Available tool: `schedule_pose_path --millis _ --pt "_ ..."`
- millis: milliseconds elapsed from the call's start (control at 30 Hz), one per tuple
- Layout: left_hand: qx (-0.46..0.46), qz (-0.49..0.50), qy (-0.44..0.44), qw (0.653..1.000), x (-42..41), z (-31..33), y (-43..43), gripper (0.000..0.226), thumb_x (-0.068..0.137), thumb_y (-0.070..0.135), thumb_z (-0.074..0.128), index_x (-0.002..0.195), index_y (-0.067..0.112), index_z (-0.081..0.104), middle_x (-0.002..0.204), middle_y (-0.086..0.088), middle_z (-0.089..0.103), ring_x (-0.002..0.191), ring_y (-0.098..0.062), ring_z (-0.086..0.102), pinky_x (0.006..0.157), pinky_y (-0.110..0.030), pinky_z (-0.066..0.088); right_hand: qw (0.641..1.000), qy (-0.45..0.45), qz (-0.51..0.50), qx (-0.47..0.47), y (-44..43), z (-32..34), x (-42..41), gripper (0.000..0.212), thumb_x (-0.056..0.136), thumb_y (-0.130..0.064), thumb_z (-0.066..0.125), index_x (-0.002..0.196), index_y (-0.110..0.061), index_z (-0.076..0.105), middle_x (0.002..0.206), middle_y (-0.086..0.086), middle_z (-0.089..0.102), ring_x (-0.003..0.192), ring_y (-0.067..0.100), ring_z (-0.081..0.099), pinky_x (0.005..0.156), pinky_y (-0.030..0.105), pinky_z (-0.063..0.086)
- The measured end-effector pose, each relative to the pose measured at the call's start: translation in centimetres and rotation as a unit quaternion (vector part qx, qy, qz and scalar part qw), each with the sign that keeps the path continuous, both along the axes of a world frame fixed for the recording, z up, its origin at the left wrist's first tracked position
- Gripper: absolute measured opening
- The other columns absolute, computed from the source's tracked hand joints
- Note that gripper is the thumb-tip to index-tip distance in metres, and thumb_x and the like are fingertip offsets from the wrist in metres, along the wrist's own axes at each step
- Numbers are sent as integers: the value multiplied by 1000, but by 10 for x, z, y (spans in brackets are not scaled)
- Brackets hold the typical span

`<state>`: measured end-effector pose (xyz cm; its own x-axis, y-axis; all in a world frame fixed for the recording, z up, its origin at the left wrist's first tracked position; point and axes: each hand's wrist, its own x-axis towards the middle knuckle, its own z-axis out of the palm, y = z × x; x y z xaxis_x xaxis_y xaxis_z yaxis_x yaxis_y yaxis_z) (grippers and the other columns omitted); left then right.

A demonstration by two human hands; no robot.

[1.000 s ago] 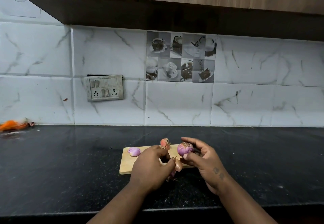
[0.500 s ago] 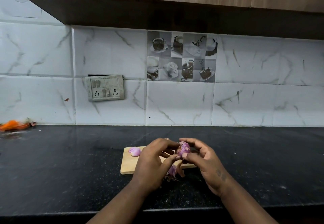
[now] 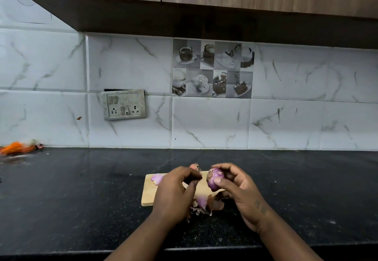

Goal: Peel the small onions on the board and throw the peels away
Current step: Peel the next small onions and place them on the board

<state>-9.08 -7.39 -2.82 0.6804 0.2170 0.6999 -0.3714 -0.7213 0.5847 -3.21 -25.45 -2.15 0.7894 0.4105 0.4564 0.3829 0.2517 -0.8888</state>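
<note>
A small peeled pale-purple onion [image 3: 157, 178] lay on the left end of our pale wooden cutting board [image 3: 148, 196], which sat on the black speckled stone counter [image 3: 81, 189]. Our left hand [image 3: 173, 193] hovered over the board with its fingers curled and their tips drawn to the thumb; we could not tell whether it pinched a scrap. Just behind it a reddish unpeeled onion [image 3: 194, 166] peeked out. Loose papery purple-brown peels [image 3: 202, 205] lay heaped at the board's front edge. Further right, a partly skinned purple onion [image 3: 214, 179] was raised above the board, gripped between the thumb and fingers of our right hand [image 3: 239, 191].
</note>
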Motion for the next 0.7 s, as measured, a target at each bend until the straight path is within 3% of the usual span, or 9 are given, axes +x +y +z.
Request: schedule_pose_path --millis 67,167,267,400,533,700 --pt "29 5 13 999 0 -2 -2 30 87 9 64 92 37 74 99 23 67 91 1 64 69 -21 51 1000 -8 1 1 0 -1 1 35 79 -19 79 113 -23 74 112 13 74 90 21 70 79 40 60" --pt "41 15 11 999 0 -1 -2 18 86 23 66 90 38 75 93 24 69 85 1 65 70 -28 55 998 -51 -9 -28 -2 -4 3 46 79 -10 86 120 -28 74 120 9 72 103 21 72 90 40 60" --pt "52 22 -6 998 0 -1 -2 6 84 38 68 86 36 74 83 22 69 80 0 65 69 -28 54 998 -46 -26 -40 -3 -3 5 65 71 -3 90 126 -31 70 118 6 68 95 16 73 83 33 61" --pt "24 10 -31 999 -1 -1 -4 10 90 27 70 93 36 72 89 23 68 84 -3 65 67 -21 49 996 -60 -50 -41 -1 -4 8 56 58 -13 96 106 -30 70 108 6 73 87 14 70 71 25 57" --pt "-7 -78 -52 996 -2 0 -6 23 92 28 75 112 39 72 108 18 68 92 -11 66 73 -23 53 994 -71 -54 -66 -2 -6 10 52 63 3 93 105 -18 71 101 10 76 81 12 70 70 27 60" --pt "-46 -120 -30 991 0 0 -5 20 88 12 78 92 32 76 99 9 70 93 -16 68 76 -24 53 991 -92 -34 -86 -1 -6 7 52 65 8 90 105 -20 74 102 2 76 77 9 69 65 26 57"
